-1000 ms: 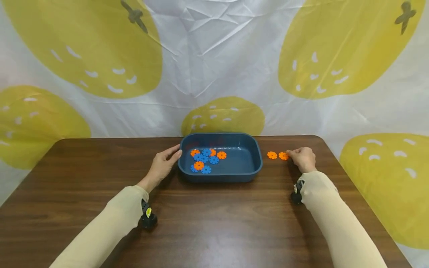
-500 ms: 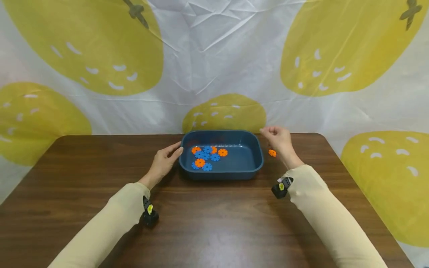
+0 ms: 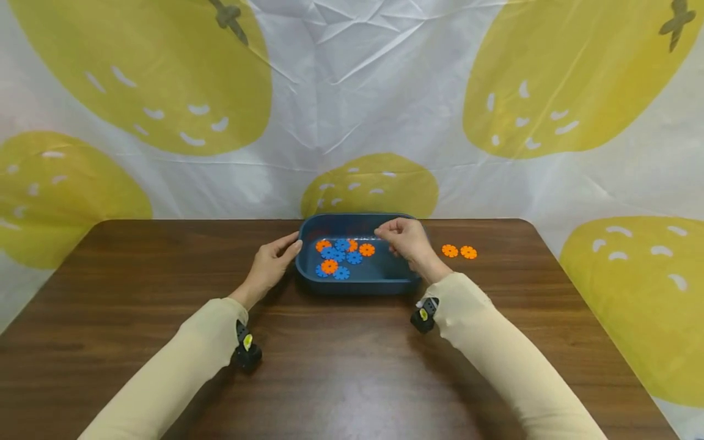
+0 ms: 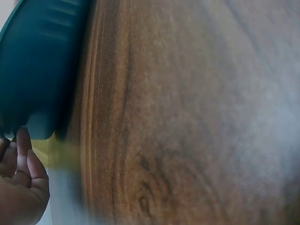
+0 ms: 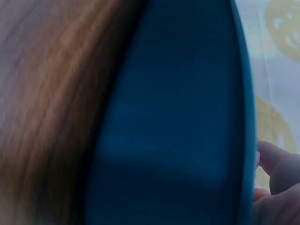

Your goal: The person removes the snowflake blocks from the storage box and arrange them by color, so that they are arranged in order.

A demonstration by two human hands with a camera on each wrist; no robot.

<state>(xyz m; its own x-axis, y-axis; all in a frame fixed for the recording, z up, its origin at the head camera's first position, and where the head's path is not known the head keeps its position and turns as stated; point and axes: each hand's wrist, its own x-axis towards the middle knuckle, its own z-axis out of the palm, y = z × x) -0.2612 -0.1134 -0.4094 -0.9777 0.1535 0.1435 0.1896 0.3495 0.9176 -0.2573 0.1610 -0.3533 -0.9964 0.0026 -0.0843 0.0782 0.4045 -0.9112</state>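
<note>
A dark blue rectangular tray [image 3: 360,285] stands at the back of the table. Several notched plastic building discs lie inside, mostly in its left half: blue ones such as this blue disc [image 3: 341,273], and orange ones such as this orange disc [image 3: 366,249]. My left hand [image 3: 266,269] grips the tray's left end by thumb and fingers; the left wrist view shows those fingers [image 4: 23,147] against its wall. Over the tray's right side hangs my right hand [image 3: 409,241], thumb and fingertips together. Whether something small is between them is hidden in both views.
Right of the tray, two loose orange discs [image 3: 450,251] lie side by side on the brown wooden table [image 3: 341,366]. A white cloth [image 3: 363,122] printed with yellow fruit hangs directly behind the table's far edge.
My right hand has lifted from beside the loose orange discs and swung left over the tray. Both loose discs now show fully. The left hand has stayed at the tray's left end.
</note>
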